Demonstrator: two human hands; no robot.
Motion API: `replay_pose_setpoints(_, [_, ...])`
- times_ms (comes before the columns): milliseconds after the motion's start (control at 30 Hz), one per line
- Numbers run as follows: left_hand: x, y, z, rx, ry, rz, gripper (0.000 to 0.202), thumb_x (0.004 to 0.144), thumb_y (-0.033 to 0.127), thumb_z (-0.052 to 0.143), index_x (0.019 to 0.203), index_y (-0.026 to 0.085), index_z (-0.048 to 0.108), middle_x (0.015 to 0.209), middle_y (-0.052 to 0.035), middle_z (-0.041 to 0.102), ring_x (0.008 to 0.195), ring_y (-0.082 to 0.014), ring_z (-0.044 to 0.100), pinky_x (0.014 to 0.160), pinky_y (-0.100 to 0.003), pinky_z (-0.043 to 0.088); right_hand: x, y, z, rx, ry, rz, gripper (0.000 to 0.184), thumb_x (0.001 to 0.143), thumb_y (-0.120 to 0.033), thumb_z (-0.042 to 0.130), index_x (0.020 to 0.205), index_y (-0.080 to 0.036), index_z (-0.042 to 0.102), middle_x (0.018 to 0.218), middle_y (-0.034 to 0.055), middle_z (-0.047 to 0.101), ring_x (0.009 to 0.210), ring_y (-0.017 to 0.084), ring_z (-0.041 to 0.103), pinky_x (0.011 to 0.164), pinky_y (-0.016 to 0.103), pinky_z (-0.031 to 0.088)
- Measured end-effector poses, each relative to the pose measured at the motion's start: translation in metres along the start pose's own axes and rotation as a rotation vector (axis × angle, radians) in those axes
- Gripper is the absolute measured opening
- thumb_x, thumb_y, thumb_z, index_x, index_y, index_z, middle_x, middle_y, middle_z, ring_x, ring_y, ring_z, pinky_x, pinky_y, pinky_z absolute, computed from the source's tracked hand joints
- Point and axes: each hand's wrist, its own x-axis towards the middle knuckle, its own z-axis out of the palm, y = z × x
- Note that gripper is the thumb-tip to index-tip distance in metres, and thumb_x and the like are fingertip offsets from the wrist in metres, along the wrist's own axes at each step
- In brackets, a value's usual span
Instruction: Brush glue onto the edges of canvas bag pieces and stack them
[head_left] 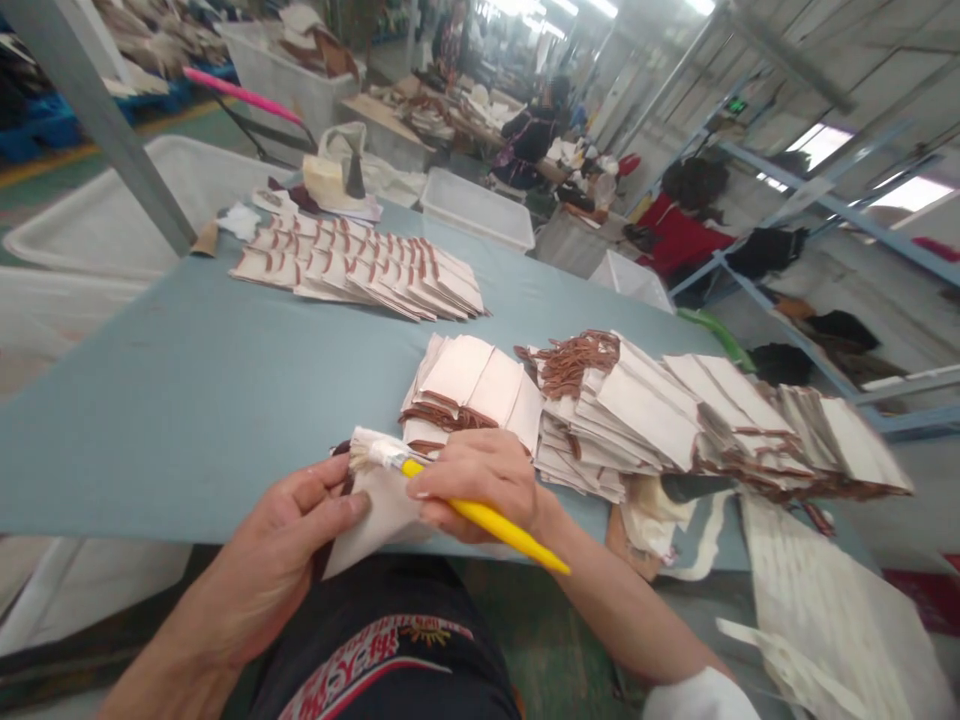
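Observation:
My right hand [480,480] is closed around a yellow-handled brush [517,540]. Its bristles press on the upper edge of a cream fabric piece [375,515] with a dark brown underside. Between thumb and fingers, my left hand [289,525] pinches that piece by its left side, just above the table's near edge. Right behind the brush lies a stack of cream pieces with brown edges [480,375], partly covered by my right hand.
On the blue-green table [187,400], overlapping cream pieces [360,265] lie at the back. More stacks [622,400] with brown strips [577,360] stretch right. A white plastic bin [480,208] stands beyond the far edge; a metal post [112,120] rises at left. A person [532,135] is in the background.

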Motion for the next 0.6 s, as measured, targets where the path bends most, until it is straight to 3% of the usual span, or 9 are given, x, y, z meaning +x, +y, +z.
replay_pose_setpoints(100, [0.003, 0.001, 0.0, 0.019, 0.035, 0.016, 0.043, 0.047, 0.02, 0.101, 0.086, 0.02, 0.085, 0.077, -0.0021, 0.084, 0.059, -0.017, 0.072, 0.061, -0.023, 0.061, 0.007, 0.005, -0.008, -0.08, -0.114, -0.115, 0.012, 0.11, -0.029, 0.062, 0.11, -0.018, 0.066, 0.071, 0.0004, 0.07, 0.054, 0.013, 0.063, 0.054, 0.027, 0.047])
replay_pose_setpoints(167, [0.004, 0.001, -0.001, 0.03, 0.041, 0.011, 0.045, 0.047, 0.02, 0.1, 0.09, 0.02, 0.085, 0.079, -0.0021, 0.085, 0.064, -0.0191, 0.075, 0.06, -0.023, 0.06, 0.01, 0.005, -0.012, -0.056, -0.085, -0.09, 0.009, 0.109, -0.028, 0.062, 0.111, -0.02, 0.066, 0.073, 0.0008, 0.071, 0.057, 0.015, 0.065, 0.056, 0.027, 0.05])
replay_pose_setpoints(267, [0.004, 0.001, -0.004, 0.061, 0.005, -0.012, 0.05, 0.051, 0.023, 0.097, 0.098, 0.02, 0.084, 0.083, -0.0049, 0.086, 0.077, -0.0266, 0.08, 0.062, -0.027, 0.061, 0.013, 0.003, -0.016, 0.086, 0.04, 0.144, 0.015, 0.111, -0.031, 0.057, 0.104, -0.024, 0.068, 0.079, 0.001, 0.075, 0.063, 0.014, 0.07, 0.062, 0.025, 0.057])
replay_pose_setpoints(333, [0.004, 0.0, -0.005, 0.084, -0.016, -0.002, 0.05, 0.053, 0.025, 0.096, 0.101, 0.019, 0.084, 0.085, -0.0066, 0.086, 0.084, -0.0297, 0.081, 0.065, -0.029, 0.063, 0.015, 0.004, -0.013, 0.148, -0.012, 0.313, 0.028, 0.113, -0.04, 0.051, 0.099, -0.023, 0.069, 0.081, 0.0018, 0.076, 0.065, 0.013, 0.072, 0.063, 0.023, 0.058])
replay_pose_setpoints(400, [0.004, 0.0, -0.005, 0.096, -0.013, 0.022, 0.048, 0.053, 0.024, 0.095, 0.1, 0.019, 0.083, 0.085, -0.0058, 0.086, 0.088, -0.0297, 0.081, 0.068, -0.028, 0.063, 0.017, 0.009, -0.006, 0.141, -0.114, 0.385, 0.042, 0.115, -0.049, 0.043, 0.097, -0.021, 0.07, 0.084, 0.0037, 0.077, 0.067, 0.013, 0.073, 0.064, 0.022, 0.058])
replay_pose_setpoints(500, [0.006, 0.002, -0.005, 0.09, 0.028, 0.049, 0.047, 0.051, 0.021, 0.094, 0.097, 0.021, 0.082, 0.085, -0.0035, 0.086, 0.089, -0.0284, 0.081, 0.061, -0.024, 0.061, 0.019, 0.019, 0.009, 0.091, -0.144, 0.336, 0.05, 0.116, -0.052, 0.038, 0.099, -0.019, 0.072, 0.091, 0.0063, 0.079, 0.078, 0.013, 0.076, 0.074, 0.022, 0.06])
replay_pose_setpoints(600, [0.008, 0.007, -0.008, 0.067, 0.052, 0.057, 0.049, 0.05, 0.022, 0.094, 0.097, 0.021, 0.081, 0.087, -0.0035, 0.086, 0.09, -0.0288, 0.081, 0.057, -0.023, 0.059, 0.016, 0.024, 0.017, 0.06, -0.158, 0.269, 0.043, 0.116, -0.048, 0.043, 0.103, -0.02, 0.074, 0.092, 0.0069, 0.08, 0.083, 0.015, 0.076, 0.08, 0.025, 0.061])
